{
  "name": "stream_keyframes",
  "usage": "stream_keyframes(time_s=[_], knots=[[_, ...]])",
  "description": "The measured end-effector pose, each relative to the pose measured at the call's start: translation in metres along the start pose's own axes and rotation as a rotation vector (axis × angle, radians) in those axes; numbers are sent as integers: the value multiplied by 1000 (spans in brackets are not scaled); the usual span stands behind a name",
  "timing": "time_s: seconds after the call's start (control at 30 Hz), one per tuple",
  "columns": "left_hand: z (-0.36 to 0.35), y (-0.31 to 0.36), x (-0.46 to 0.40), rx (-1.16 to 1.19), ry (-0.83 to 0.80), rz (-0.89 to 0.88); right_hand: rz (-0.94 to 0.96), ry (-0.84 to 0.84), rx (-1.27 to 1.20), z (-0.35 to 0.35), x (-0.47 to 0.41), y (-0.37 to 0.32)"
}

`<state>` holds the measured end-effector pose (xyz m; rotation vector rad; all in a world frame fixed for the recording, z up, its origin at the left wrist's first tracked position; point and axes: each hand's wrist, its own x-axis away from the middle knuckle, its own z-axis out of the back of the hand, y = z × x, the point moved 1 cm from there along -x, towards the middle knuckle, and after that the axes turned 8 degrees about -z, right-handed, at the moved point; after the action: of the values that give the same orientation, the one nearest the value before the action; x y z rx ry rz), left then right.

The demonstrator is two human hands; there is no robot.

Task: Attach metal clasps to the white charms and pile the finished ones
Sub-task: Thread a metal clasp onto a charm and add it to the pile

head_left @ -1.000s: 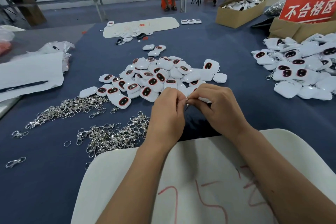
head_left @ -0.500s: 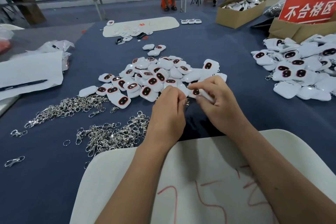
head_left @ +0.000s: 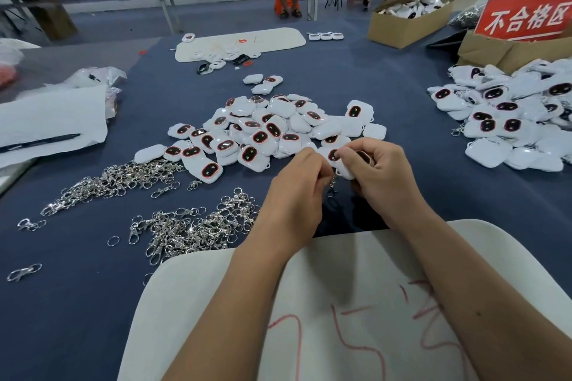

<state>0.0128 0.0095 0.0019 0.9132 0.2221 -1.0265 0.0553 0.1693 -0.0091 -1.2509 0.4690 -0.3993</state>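
1. Right hand (head_left: pixel 382 176): fingers curled round one white charm (head_left: pixel 346 164), held just above the blue surface (head_left: pixel 356 71).
2. Left hand (head_left: pixel 294 192): fingers pinched together on a metal clasp (head_left: pixel 331 187) that hangs at the charm's lower edge.
3. Loose charms (head_left: pixel 266 130): heaped at 12 o'clock from the hands.
4. Spare clasps (head_left: pixel 192 229): heaped at 9 o'clock, a second heap beyond.
5. Charm pile (head_left: pixel 510 114): at 2 o'clock, some with clasps visible.
6. White board (head_left: pixel 356 303): under both forearms, at 6 o'clock.

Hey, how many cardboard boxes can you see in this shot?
2. An open cardboard box stands at the far right; a second box sits nearer, under the red sign. Others may lie off-frame.
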Motion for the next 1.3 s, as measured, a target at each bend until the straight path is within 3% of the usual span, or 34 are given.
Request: stream_keyframes(time_s=[0.9,1.0,1.13,1.3], knots=[[-8,2,0,-107,-52,152,137,158,222,-6,7,-8],[-9,1,0,-61,24,167,55,168,129,-6,6,-5],[-5,3,-3,91,183,98,-112,114,-182,-10,6,-4],[-6,2,-3,273,195,176,-160,84,-303,-11,5,-6]])
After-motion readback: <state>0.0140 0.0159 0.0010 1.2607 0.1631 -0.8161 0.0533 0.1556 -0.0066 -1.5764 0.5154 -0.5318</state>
